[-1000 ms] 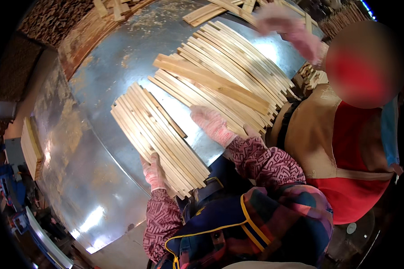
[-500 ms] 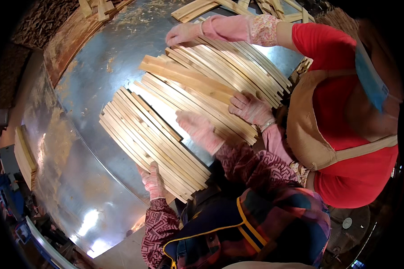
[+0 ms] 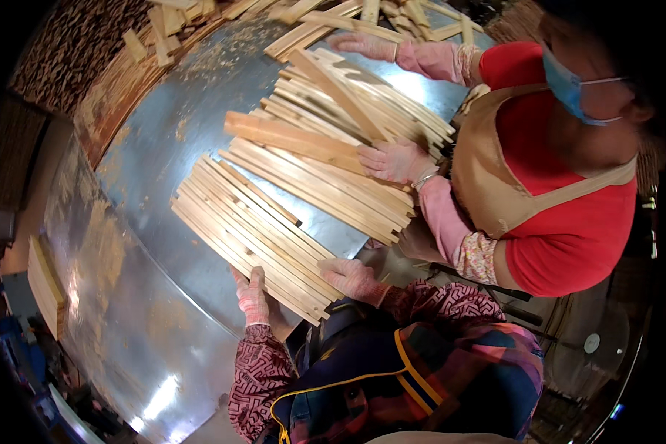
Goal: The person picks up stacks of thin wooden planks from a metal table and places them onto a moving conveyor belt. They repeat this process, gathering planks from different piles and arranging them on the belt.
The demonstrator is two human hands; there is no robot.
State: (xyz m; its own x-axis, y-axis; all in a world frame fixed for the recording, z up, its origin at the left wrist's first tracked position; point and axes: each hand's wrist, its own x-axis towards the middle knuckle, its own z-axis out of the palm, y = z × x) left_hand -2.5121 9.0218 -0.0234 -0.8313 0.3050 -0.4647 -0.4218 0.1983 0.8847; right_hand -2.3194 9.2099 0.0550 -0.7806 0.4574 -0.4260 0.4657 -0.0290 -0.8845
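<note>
Left hand: my left hand (image 3: 253,294) sits in the lower middle of the frame, in a pale pink glove, pressed against the near left edge of the stack of wooden slats (image 3: 255,233). I see the fingers together and curled at the edge of the slats; I cannot tell whether they close around any one slat.

Right hand: my right hand (image 3: 354,277) is just right of centre, low in the frame, also gloved. It lies at the lower right end of the same stack, fingers close together and bent over the slat ends.

Slat stack: the thin pale slats lie side by side in a flat bundle running from centre left down toward my hands, resting on the metal table (image 3: 148,244).

Second stack: a larger pile of slats (image 3: 325,166) lies just above and to the right of mine, with a wider board (image 3: 292,135) across its upper side.

Co-worker: a person in a red top and tan apron (image 3: 496,185) stands at the right of the frame. One gloved hand (image 3: 394,160) rests flat on the larger pile; the other gloved hand (image 3: 362,46) reaches to the top centre, beside loose slats.

Table: the shiny sheet-metal surface fills the left and lower left, dusted with sawdust toward the upper left.

Scraps: short offcuts (image 3: 163,26) are heaped at the upper left rim.
</note>
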